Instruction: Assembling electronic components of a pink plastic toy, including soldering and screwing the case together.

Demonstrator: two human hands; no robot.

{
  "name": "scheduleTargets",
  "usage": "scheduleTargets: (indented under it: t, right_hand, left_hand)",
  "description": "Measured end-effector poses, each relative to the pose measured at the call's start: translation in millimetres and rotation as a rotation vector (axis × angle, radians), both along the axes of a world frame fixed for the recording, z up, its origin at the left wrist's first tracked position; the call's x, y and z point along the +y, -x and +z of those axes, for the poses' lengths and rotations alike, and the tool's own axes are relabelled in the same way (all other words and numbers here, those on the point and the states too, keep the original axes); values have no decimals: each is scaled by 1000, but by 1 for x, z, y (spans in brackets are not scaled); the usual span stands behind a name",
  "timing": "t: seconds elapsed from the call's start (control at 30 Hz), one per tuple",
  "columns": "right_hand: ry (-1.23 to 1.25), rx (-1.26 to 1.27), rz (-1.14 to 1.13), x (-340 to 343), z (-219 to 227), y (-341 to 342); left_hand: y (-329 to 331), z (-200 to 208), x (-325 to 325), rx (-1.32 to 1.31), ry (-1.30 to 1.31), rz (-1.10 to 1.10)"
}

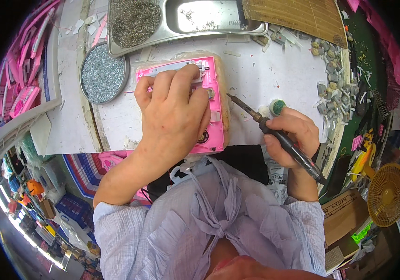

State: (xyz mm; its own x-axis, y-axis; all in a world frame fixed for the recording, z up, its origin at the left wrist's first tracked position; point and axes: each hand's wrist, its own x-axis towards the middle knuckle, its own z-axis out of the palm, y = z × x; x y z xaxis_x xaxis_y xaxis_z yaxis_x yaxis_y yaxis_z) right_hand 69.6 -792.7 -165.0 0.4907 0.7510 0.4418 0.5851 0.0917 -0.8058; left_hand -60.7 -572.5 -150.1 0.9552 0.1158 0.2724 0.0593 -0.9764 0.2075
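A pink plastic case (216, 135) lies open side up on a pad of clear wrap, near the front edge of the worktable. My left hand (169, 105) rests over it with bent fingers gripping into it; the fingertips are partly hidden. Metal and pale parts sit inside the case, with a round dark part near its front. In my right hand (295, 133) is a soldering iron (286, 144) with a black handle and dark tapered tip. The tip points at the case's right side, apart from it. A small green-topped round pot (278, 106) stands beside my right fingers.
A round dish of screws (104, 74) stands left of the case. Behind lies a metal tray (200, 35) with springs, partly under a cardboard sheet (298, 16). Several small motors (335, 98) line the right edge. Pink casings (25, 100) pile up at left; a yellow fan (387, 194) is at right.
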Motion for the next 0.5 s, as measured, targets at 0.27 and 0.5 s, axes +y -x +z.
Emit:
scheduleTargets:
  t: [0.27,0.5]
  right_hand:
    - [-1,-10,2,-1,0,-1]
    - [-13,-18,-32,5,2,-1]
  left_hand:
    - [18,5,5,-48,150,50]
    - [53,2,57,115,43,206]
